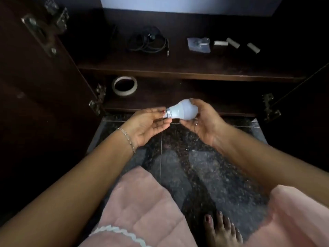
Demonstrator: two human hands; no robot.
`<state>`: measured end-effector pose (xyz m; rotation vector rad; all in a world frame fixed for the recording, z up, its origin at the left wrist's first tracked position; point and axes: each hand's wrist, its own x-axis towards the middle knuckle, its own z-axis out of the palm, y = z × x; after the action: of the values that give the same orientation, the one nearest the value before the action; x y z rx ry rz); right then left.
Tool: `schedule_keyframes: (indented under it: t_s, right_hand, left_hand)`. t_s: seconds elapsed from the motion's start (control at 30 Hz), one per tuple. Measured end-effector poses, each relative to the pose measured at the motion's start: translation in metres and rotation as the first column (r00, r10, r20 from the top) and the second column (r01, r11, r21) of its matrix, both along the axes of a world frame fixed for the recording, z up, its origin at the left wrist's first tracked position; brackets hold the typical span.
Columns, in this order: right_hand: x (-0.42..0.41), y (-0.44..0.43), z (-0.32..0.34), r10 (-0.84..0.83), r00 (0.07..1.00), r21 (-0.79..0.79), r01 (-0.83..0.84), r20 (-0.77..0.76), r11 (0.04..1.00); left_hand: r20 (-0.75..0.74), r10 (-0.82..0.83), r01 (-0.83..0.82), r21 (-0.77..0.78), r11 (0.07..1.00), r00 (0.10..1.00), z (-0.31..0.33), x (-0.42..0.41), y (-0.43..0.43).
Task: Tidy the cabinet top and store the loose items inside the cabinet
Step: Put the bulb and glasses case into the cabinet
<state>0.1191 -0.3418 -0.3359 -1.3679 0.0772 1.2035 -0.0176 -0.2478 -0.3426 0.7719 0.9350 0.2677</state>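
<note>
A bare foot [222, 229] stands on the dark speckled floor [204, 166], between folds of a pink garment [142, 202]. Above the floor, both hands hold a white bulb [185, 111] level, with its metal base pointing left, just in front of the open cabinet [178, 75]. The left hand [147, 125] is palm up and pinches the base between the thumb and curled fingers; a bracelet [127, 138] sits on its wrist. The right hand [201, 122] cups the globe end, with its fingers curled around the dome and a ring [196, 124] on one finger. Behind the hands, a tape roll [124, 85] lies flat at the left of the lower shelf [195, 100]. The upper shelf [106, 63] carries a coiled black cable [147, 41] left of centre. To its right lie, in order, a clear bag [198, 44], a small box [220, 43] and two cylinders [232, 42] [253, 47], set apart from each other. The left door [35, 77] stands open, with hinges [46, 27] on its inner face.
</note>
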Motion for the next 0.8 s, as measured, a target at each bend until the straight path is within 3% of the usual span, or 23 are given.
schedule_keyframes:
  t_s: [0.13, 0.33, 0.6, 0.8]
  right_hand:
    - [0.015, 0.042, -0.020, 0.086, 0.990, -0.105, -0.074, 0.108, 0.992]
    - [0.025, 0.085, -0.037, 0.071, 0.978, -0.106, -0.051, 0.196, 0.993]
    - [0.005, 0.109, -0.048, 0.260, 0.938, -0.054, -0.254, 0.229, 0.966]
    - [0.000, 0.124, -0.055, 0.341, 0.879, -0.126, -0.316, 0.334, 0.940]
  left_hand:
    - [-0.087, 0.046, -0.038, 0.085, 0.996, 0.995, -0.018, 0.009, 0.024]
    - [-0.224, 0.107, -0.065, 0.190, 0.980, 0.969, -0.043, 0.029, 0.058]
    - [-0.275, 0.260, -0.226, 0.151, 0.962, 0.926, -0.056, 0.055, 0.076]
    - [-0.261, 0.250, -0.227, 0.115, 0.967, 0.932, -0.049, 0.066, 0.081]
